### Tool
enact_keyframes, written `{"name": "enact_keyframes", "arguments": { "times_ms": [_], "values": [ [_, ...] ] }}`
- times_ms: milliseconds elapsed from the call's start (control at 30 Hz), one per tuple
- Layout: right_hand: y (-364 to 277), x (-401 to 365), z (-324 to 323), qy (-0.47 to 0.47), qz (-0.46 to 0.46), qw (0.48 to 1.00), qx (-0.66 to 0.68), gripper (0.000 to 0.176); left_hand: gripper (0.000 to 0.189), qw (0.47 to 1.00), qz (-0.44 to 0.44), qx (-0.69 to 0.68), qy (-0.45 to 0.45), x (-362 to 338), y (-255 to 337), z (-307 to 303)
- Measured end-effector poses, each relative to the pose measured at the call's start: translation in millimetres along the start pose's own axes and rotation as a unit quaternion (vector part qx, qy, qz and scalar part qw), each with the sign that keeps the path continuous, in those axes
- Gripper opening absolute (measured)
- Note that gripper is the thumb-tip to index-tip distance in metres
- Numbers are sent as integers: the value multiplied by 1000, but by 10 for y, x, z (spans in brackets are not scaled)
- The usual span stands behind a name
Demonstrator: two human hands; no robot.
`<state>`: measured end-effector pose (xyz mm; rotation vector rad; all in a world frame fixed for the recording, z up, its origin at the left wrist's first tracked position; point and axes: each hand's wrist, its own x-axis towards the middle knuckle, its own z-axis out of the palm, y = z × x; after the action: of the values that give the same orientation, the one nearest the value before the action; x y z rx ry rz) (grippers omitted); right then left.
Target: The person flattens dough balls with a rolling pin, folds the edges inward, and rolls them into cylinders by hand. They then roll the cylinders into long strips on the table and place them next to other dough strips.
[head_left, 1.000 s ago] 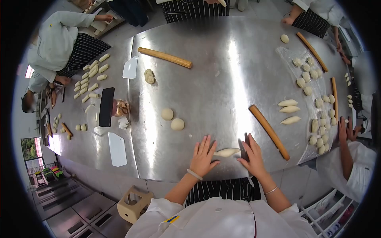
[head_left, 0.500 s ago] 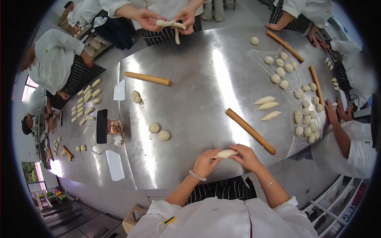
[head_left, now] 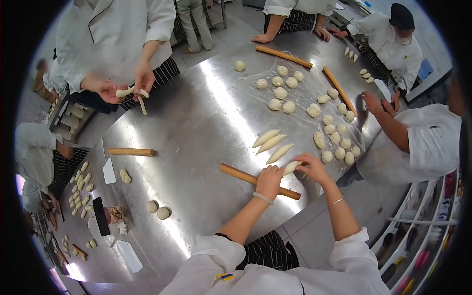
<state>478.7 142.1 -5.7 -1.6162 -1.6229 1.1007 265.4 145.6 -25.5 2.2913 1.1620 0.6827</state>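
Note:
A pointed, spindle-shaped piece of dough (head_left: 292, 167) is held between my hands above the steel table. My left hand (head_left: 270, 180) is closed on its near left end, over the rolling pin (head_left: 237, 174) lying beneath. My right hand (head_left: 313, 168) pinches the other end with its fingertips. Just beyond my hands lie three similar tapered dough pieces (head_left: 271, 143), side by side on the metal.
Round dough balls (head_left: 280, 93) sit on and under plastic film (head_left: 250, 83) to the right. Two more rolling pins (head_left: 339, 91) (head_left: 283, 56) lie there. A phone (head_left: 101, 216), a scraper (head_left: 129, 256) and two dough balls (head_left: 163, 213) are left. Co-workers stand around the steel table (head_left: 196, 147).
My view has swung to the right. Both hands have carried the dough piece forward and right, over the rolling pin and close to the three tapered pieces.

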Motion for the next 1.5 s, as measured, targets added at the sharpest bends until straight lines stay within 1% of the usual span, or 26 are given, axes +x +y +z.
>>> {"name": "enact_keyframes", "arguments": {
  "times_ms": [33, 67, 100, 133, 167, 200, 267, 300, 333, 400, 467, 567, 667, 767, 800, 833, 867, 933, 1000, 1067, 1100, 1200, 1233, 1300, 1400, 1500],
  "values": [
    [116, 48, 19, 6, 14, 1000, 16, 34, 28, 1000, -12, 20, 0, 3, -53, 81],
    [228, 62, 34, 16, 24, 999, -15, 34, 28, 999, -25, 40, -1, -19, -102, 156],
    [237, 63, 26, 49, 26, 998, -5, 33, 28, 997, -38, 61, -3, -32, -93, 137],
    [235, 44, 14, 83, 30, 996, 6, 32, 28, 999, -30, 37, 4, -89, -89, 86],
    [217, 11, 16, 117, 33, 992, 16, 31, 29, 1000, -20, 13, 12, -181, -96, -9],
    [269, -52, 32, 154, 26, 987, 33, 25, 30, 1000, -10, -10, 24, -230, -83, -176],
    [468, -218, 26, 178, 36, 983, 4, 22, 30, 997, -8, -67, 33, -460, -104, -504],
    [538, -303, 35, 190, 40, 981, -11, 20, 30, 997, -13, -74, 34, -609, -152, -651],
    [550, -365, 56, 207, 52, 977, 4, 15, 29, 996, -19, -80, 36, -780, -210, -784],
    [605, -439, 141, 237, 59, 970, -11, 13, 29, 995, -64, -67, 33, -1182, -314, -1019],
    [524, -487, 236, 265, 63, 962, -5, 10, 29, 996, -77, -37, 28, -1549, -343, -1294],
    [448, -508, 326, 284, 63, 953, -82, 18, 27, 991, -125, 5, 46, -2143, -324, -1526],
    [191, -449, 530, 334, -64, 920, -195, 42, 25, 979, -183, 31, 87, -2651, -202, -1620],
    [62, -347, 658, 208, -72, 943, -250, 68, 23, 962, -236, 44, 133, -3060, -36, -1620],
    [308, -266, 709, 140, -55, 960, -236, 78, 23, 956, -248, 52, 149, -3172, 22, -1593],
    [284, -256, 716, 111, -44, 954, -276, 78, 22, 948, -265, 64, 167, -3304, 82, -1571],
    [261, -249, 670, 100, -65, 950, -290, 78, 19, 940, -281, 65, 183, -3406, 122, -1544],
    [338, -192, 686, 191, -111, 936, -273, 73, 20, 914, -327, 79, 229, -3572, 185, -1515],
    [150, -278, 684, 240, -98, 924, -281, 62, 22, 885, -373, 59, 272, -3708, 155, -1508],
    [190, -372, 767, 175, -102, 954, -223, 54, 24, 857, -413, 9, 308, -3776, 2, -1535],
    [214, -414, 802, 146, -98, 965, -194, 50, 26, 863, -403, 24, 304, -3782, -129, -1564],
    [-88, -729, 1166, 88, -154, 960, -217, 42, 30, 881, -366, 79, 290, -3664, -581, -1729],
    [-172, -767, 1255, 116, -155, 949, -247, 40, 31, 884, -352, 105, 289, -3556, -724, -1800],
    [-306, -835, 1403, 172, -149, 923, -310, 37, 36, 881, -353, 158, 272, -3367, -1030, -1914],
    [-427, -811, 1506, 198, -114, 892, -390, 33, 44, 880, -391, 175, 203, -3037, -1304, -2024],
    [-437, -783, 1513, 111, -18, 904, -413, 27, 51, 899, -378, 205, 87, -2821, -1467, -2033]
  ]
}}
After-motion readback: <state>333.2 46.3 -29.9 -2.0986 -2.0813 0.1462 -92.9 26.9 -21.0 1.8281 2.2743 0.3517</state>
